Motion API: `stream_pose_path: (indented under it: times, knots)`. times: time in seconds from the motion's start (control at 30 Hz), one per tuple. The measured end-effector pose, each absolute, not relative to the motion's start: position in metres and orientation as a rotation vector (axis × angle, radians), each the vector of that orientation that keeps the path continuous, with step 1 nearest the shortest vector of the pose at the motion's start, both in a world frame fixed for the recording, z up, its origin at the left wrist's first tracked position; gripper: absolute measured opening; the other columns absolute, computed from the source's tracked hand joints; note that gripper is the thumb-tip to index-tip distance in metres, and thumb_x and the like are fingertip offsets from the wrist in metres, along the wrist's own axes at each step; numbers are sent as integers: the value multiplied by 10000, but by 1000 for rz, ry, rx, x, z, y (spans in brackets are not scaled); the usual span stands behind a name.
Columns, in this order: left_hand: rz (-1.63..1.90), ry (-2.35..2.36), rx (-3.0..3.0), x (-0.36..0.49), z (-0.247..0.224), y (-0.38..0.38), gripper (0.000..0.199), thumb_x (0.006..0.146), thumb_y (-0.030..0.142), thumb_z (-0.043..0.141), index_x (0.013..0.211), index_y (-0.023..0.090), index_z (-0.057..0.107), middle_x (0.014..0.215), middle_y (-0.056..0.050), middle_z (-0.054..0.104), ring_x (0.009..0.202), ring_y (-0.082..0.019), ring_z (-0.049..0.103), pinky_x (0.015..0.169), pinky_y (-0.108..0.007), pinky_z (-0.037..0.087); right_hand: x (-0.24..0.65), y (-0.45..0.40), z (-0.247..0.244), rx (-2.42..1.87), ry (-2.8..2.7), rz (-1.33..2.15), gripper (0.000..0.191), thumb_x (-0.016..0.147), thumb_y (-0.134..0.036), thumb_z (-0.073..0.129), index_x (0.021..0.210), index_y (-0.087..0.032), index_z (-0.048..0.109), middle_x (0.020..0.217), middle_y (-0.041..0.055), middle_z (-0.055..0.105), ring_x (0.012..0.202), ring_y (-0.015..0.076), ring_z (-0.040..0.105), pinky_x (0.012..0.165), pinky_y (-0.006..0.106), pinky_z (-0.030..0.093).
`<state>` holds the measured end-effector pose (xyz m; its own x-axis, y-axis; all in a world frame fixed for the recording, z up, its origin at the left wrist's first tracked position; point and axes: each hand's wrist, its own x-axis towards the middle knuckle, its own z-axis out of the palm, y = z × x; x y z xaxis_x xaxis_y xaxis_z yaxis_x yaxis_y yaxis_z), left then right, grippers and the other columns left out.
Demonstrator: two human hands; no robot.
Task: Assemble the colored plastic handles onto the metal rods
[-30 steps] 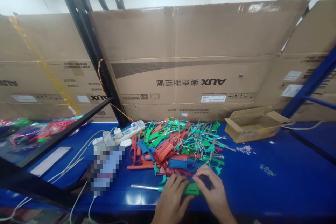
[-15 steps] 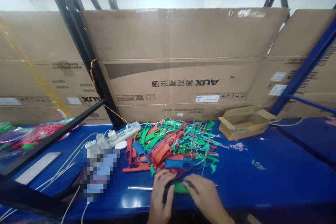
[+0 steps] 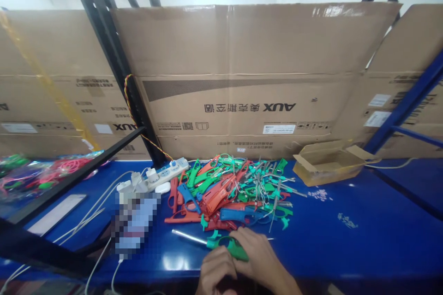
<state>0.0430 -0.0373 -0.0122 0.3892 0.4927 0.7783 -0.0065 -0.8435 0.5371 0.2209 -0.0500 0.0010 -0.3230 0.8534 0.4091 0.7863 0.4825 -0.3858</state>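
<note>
A long-nosed lighter [image 3: 238, 250] with a green handle and a metal tube lies across the front of the blue table, its tube pointing left. My right hand [image 3: 261, 260] is closed over the handle's right part. Curled against the handle's near side is my left hand [image 3: 216, 269]; whatever its fingers hold is hidden. A small green trigger piece [image 3: 215, 235] sits just above the lighter. Beyond my hands spreads a pile of red, green and blue lighter shells [image 3: 218, 193], mixed with metal tubes and thin wires [image 3: 266, 177] on the right.
An open cardboard box [image 3: 327, 166] stands behind the pile on the right. A power strip [image 3: 168, 175], white cables and a blurred-out phone [image 3: 138, 223] lie left. Black rack posts [image 3: 114, 55] and a cardboard wall [image 3: 228, 50] enclose the blue table [image 3: 332, 249].
The lighter has tilted, its tube end now farther from me. My left hand has come off the tube side, drawn nearer and curled up. The right hand has shifted slightly left.
</note>
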Motion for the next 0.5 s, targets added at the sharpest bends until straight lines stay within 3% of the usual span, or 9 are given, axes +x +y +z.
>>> stream_pose_path:
  times: [0.2, 0.33, 0.5]
  knots:
    - [1639, 492, 2168, 48, -16, -39, 591, 1093, 521, 208, 717, 197, 528, 551, -13, 524, 493, -140, 492, 503, -284, 319, 224, -51, 7, -1355, -2005, 47, 332, 907, -226, 538, 1223, -262, 632, 972, 29, 732, 782, 184, 732, 609, 236, 500]
    - [1520, 532, 2240, 49, -12, -40, 526, 1112, 419, 205, 732, 199, 495, 572, -2, 515, 524, -132, 489, 540, -279, 324, 226, -50, 14, -1394, -2062, 242, 202, 956, -270, 565, 1145, -288, 633, 947, 4, 682, 845, 186, 694, 666, 250, 472]
    - [1389, 564, 2293, 49, -10, -39, 551, 1109, 454, 174, 730, 202, 486, 586, -2, 517, 539, -137, 498, 553, -280, 326, 228, -48, 18, -1382, -2110, 434, 163, 1010, -339, 580, 1166, -312, 620, 1006, -27, 680, 826, 157, 695, 672, 242, 444]
